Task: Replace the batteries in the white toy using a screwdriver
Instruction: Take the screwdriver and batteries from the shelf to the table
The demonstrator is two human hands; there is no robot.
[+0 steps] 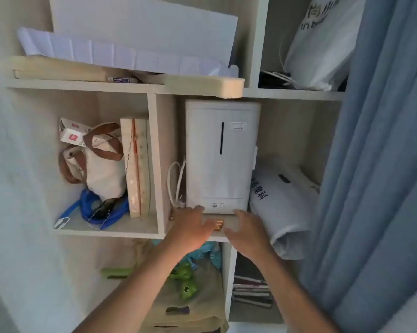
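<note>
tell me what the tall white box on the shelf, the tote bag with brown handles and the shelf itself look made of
Tall white box: likely hard plastic, with a smooth matt shell, rounded corners and moulded panel lines.
Tote bag: cloth, probably canvas; it sags and creases, and its brown handles look like webbing or leather.
Shelf: pale wood-look board, probably laminate; flat, uniform, with faint grain.
</note>
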